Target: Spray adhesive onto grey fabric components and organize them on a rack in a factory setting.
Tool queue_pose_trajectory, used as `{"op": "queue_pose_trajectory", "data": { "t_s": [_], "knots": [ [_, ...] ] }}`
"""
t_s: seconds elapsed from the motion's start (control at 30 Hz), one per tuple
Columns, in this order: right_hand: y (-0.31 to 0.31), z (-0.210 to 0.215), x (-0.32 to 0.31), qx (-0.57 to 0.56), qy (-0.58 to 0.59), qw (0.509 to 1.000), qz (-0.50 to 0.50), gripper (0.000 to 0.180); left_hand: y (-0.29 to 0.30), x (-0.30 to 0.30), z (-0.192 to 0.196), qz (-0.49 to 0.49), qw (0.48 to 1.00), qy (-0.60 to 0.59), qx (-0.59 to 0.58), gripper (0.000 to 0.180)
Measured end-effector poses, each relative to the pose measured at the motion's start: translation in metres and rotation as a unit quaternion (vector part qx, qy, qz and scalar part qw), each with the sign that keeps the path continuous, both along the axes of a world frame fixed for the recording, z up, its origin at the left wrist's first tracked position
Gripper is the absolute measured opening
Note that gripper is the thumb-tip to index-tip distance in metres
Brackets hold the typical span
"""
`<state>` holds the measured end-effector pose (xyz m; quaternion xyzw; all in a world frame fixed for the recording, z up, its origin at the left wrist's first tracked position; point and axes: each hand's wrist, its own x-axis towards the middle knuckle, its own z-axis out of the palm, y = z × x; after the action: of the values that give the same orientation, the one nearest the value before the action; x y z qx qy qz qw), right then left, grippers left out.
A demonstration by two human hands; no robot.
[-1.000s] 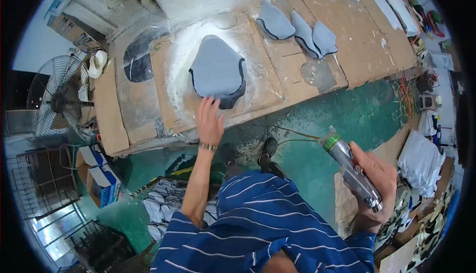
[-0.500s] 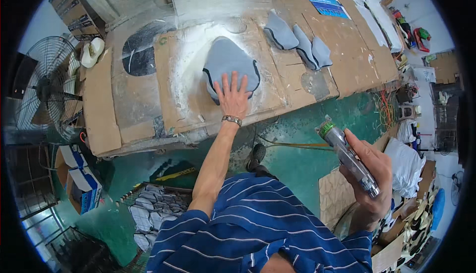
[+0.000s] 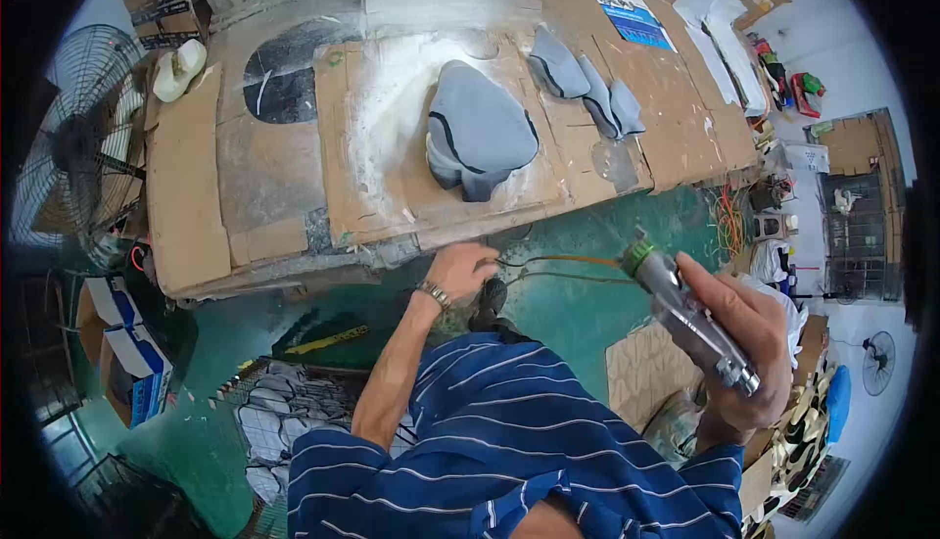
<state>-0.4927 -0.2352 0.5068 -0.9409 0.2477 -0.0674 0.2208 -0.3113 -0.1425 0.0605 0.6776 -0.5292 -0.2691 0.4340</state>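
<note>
Spray gun in the right hand, grey piece on the bench.
The right hand (image 3: pixel 749 343), lower right of frame, is closed around a metal spray gun (image 3: pixel 685 314). The left hand (image 3: pixel 462 270), at centre, hangs loosely curled and empty just below the cardboard bench (image 3: pixel 294 187). The grey piece (image 3: pixel 480 133) lies upper centre.

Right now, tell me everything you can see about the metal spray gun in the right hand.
The spray gun is a slim, silvery metal tool with a green ring at its nozzle end. The right hand grips its body, nozzle tilted up and left toward the cardboard-covered table. It hangs over the green floor, clear of the table. Only the hand visibly touches it.
</note>
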Motion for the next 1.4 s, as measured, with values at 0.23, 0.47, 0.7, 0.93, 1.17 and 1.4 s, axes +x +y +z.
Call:
{"op": "queue_pose_trajectory", "data": {
  "t_s": [0.23, 0.47, 0.7, 0.93, 1.17, 1.4],
  "knots": [
    [0.051, 0.002, 0.016, -0.062, -0.02, 0.997, 0.031, 0.057, 0.093, -0.008, -0.078, -0.019, 0.973, 0.048, 0.224, 0.039],
    [0.092, 0.015, 0.006, -0.112, 0.062, 0.984, 0.122, 0.068, 0.126, -0.004, -0.094, 0.037, 0.964, 0.066, 0.255, 0.034],
    [0.109, 0.012, -0.027, -0.101, 0.062, 0.984, 0.13, 0.069, 0.107, 0.024, -0.082, 0.248, 0.957, 0.111, 0.097, 0.028],
    [0.105, 0.012, -0.069, -0.096, 0.074, 0.989, 0.084, 0.07, -0.017, 0.123, 0.02, 0.33, 0.921, -0.117, -0.172, 0.023],
    [0.087, -0.002, -0.099, -0.034, 0.057, 0.995, 0.071, 0.066, -0.135, 0.188, 0.068, 0.123, 0.92, -0.369, 0.053, 0.034],
    [0.055, -0.024, -0.102, -0.03, 0.035, 0.997, 0.067, 0.063, -0.185, 0.213, 0.078, 0.033, 0.902, -0.336, 0.267, 0.037]
  ]
}}
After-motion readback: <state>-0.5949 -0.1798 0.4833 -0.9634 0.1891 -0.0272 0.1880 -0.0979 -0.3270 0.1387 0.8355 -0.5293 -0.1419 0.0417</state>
